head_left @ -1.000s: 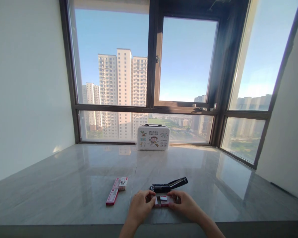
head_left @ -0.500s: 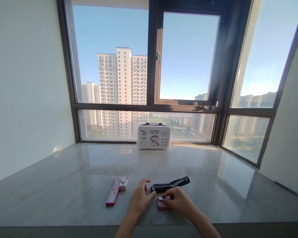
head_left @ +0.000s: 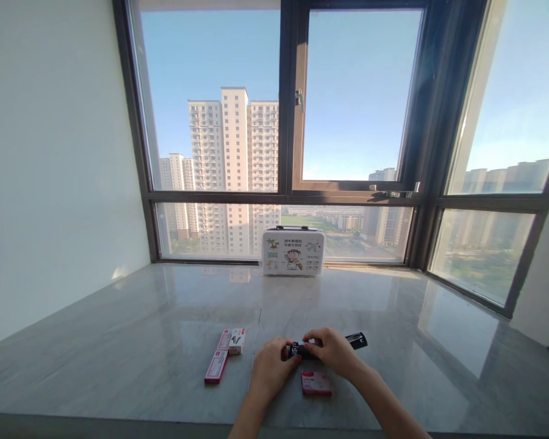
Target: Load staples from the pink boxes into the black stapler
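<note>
A black stapler lies unfolded on the sill, its long top arm swung back to the right. My left hand closes round the stapler's left end, thumb in front and fingers behind. Over the middle of the stapler, my right hand is in a pinch with its fingertips at the metal channel. The small silvery strip of staples it held a moment ago is hidden by the fingers. In front of the stapler, a flat red and clear staple box rests below my right wrist, touched by neither hand.
Left of my hands lie two flat red-and-white boxes and a small white box with a stapler picture. A white cartoon-printed case stands against the window. The marble sill ends at a front edge near me.
My right hand has moved from the red staple box up to the stapler. My left hand has closed onto the stapler's left end. The view has shifted slightly.
</note>
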Demonstrator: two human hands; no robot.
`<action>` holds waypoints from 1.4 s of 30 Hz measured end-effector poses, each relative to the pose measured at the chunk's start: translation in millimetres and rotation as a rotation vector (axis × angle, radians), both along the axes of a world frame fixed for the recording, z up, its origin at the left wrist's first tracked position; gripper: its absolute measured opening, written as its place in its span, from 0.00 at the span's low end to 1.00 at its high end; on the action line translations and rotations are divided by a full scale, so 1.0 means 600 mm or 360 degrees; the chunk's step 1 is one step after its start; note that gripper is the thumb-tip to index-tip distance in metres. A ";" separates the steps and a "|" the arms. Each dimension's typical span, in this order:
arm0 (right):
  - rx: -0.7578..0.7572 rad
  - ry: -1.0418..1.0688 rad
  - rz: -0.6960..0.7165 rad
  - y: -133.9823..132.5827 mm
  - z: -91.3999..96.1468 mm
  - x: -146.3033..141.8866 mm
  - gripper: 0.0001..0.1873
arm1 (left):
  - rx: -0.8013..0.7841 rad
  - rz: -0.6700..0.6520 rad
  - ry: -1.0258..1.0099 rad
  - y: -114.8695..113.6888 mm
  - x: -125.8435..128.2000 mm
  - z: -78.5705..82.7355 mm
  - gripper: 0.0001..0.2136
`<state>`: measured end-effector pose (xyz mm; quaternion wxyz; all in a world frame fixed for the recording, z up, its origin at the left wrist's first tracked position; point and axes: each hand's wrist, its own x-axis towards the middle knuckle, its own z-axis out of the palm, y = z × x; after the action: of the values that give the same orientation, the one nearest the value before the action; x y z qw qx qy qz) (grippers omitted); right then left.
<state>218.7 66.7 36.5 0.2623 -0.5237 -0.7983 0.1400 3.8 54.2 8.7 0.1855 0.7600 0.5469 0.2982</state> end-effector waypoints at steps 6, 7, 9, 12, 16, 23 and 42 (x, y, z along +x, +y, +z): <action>-0.0011 -0.0021 -0.0007 0.003 -0.006 -0.004 0.13 | -0.0007 0.0009 -0.0015 -0.001 0.002 0.002 0.16; 0.0016 -0.0025 -0.0045 0.002 -0.007 -0.004 0.14 | -0.0013 0.0017 -0.0012 -0.001 0.002 0.002 0.15; 0.0079 -0.0028 -0.0166 -0.004 -0.010 -0.005 0.13 | -0.0021 0.0032 0.0002 -0.001 0.003 0.003 0.15; 0.0069 -0.0053 -0.0265 -0.016 -0.015 -0.012 0.10 | -0.0033 0.0031 0.0017 -0.002 0.004 0.004 0.16; -0.0010 0.0139 -0.0129 -0.030 -0.026 -0.022 0.13 | -0.0037 0.0031 0.0025 -0.003 0.003 0.002 0.18; -0.0690 0.0759 -0.0402 -0.062 -0.051 0.078 0.30 | 0.0025 0.0029 -0.0015 -0.006 0.003 -0.011 0.16; -0.0127 0.0117 0.0124 0.002 0.008 0.025 0.14 | -0.0032 -0.0034 0.0007 -0.016 -0.003 0.001 0.13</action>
<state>234.0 67.7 41.1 0.2648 -0.4968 -0.8016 0.2009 2.1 44.9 9.5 0.1950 0.7646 0.5421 0.2889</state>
